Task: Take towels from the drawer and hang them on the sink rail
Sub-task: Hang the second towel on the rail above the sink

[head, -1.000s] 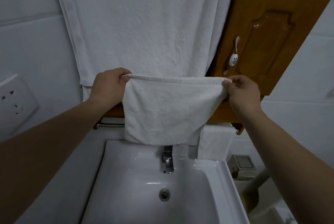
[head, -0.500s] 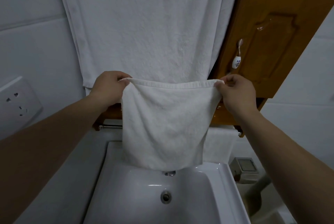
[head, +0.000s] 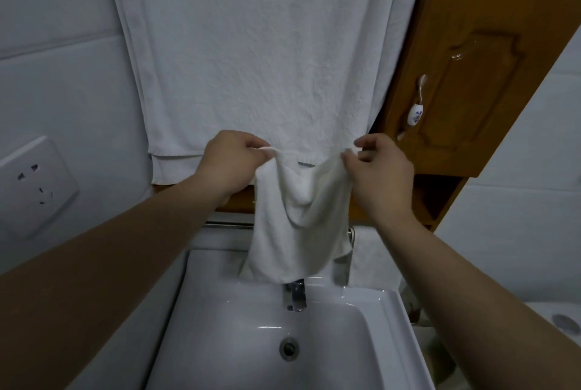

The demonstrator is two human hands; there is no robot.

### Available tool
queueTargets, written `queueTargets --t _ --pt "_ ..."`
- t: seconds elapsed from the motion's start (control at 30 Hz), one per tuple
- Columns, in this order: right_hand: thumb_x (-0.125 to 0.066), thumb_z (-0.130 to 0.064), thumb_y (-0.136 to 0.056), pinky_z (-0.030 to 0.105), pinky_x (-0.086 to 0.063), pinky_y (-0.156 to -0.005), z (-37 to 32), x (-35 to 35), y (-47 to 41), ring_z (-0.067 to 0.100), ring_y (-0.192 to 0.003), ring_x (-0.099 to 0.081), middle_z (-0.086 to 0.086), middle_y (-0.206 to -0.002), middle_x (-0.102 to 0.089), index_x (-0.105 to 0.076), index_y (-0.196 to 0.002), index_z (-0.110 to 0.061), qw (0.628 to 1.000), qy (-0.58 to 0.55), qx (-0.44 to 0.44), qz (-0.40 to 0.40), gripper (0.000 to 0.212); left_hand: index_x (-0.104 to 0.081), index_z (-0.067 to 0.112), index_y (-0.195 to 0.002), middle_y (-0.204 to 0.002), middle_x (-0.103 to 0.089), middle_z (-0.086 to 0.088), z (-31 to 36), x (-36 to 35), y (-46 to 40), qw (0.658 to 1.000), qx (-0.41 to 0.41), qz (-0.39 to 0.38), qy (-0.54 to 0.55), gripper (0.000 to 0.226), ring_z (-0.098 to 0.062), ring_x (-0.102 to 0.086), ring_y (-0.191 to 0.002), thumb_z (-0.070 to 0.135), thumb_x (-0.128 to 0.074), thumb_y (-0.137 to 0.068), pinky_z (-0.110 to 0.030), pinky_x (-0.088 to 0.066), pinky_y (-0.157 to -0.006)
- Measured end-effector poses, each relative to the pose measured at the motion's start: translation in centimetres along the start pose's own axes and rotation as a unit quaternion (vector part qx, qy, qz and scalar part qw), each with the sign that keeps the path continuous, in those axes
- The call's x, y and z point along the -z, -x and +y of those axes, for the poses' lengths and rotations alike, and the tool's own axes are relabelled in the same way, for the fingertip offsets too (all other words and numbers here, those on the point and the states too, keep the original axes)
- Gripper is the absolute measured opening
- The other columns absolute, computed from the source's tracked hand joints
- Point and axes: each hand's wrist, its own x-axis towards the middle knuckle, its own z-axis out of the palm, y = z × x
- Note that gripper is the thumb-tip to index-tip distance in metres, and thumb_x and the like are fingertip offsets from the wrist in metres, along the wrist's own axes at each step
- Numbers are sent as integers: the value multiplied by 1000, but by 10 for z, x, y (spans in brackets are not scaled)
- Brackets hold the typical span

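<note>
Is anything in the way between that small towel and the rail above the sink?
Nothing visible blocks it. The small towel, held by the left hand and right hand, hangs right in front of the rail. Another towel already hangs at the rail's right end; the left stretch is bare.

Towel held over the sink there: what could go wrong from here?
The small towel sags between the left hand and right hand, each pinching only a corner, so a slip could drop it into the sink. Its lower edge hangs just above the faucet and might snag there or get wet. The rail is mostly hidden, so draping could miss.
</note>
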Motion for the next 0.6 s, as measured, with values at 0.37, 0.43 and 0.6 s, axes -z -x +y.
queueTargets --t 0.37,0.43,0.6 --pt "-73 -31 -88 30 -58 -69 -17 -22 26 7 -70 -67 -10 -76 -69 -68 -87 -28 995 -97 -11 -23 7 -77 21 -74 -87 -76 2 26 -40 19 988 64 -42 131 7 -16 -69 -92 20 -77 -80 -34 -56 -86" --pt "-73 -32 -87 30 -58 -68 -15 -22 28 7 -69 -67 -10 -75 -68 -68 -88 -28 996 -83 -5 -24 7 -76 18 -75 -91 -75 -1 24 -42 19 984 92 -41 149 5 -18 -68 -95 19 -77 -80 -35 -54 -90" --pt "-73 -31 -86 41 -60 -74 2 -12 16 15 -74 -68 -6 -76 -69 -69 -84 -28 991 -105 -85 -10 6 -66 5 -116 -107 -71 -11 2 -32 11 940 236 -5 245 43 -29 -68 -94 26 -78 -80 -46 -59 -82"
